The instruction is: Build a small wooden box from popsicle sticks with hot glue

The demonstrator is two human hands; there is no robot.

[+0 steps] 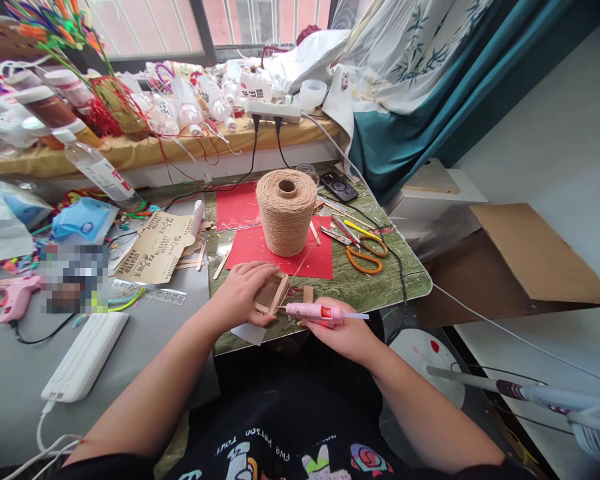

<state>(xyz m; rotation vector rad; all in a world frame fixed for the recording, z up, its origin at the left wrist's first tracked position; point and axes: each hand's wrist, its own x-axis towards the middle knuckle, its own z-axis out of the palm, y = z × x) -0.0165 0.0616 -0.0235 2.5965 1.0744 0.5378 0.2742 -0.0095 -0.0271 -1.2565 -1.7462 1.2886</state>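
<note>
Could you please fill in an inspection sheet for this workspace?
Surface: green tabletop beside a grey one; red paper lies under the twine cone.
Job's things: small wooden frame and pink glue gun, both in hand.
Clutter: scissors, phone, loose craft sticks, abrasive sheet, second glue gun.
Grippers: left hand holds the frame; right hand holds the pink glue gun, nozzle close to the frame; contact unclear.
Cables: black cord passes beside the scissors; white power strip on the grey side.
Surroundings: open cardboard box at right, teal curtain behind; other people: nothing seen.
</note>
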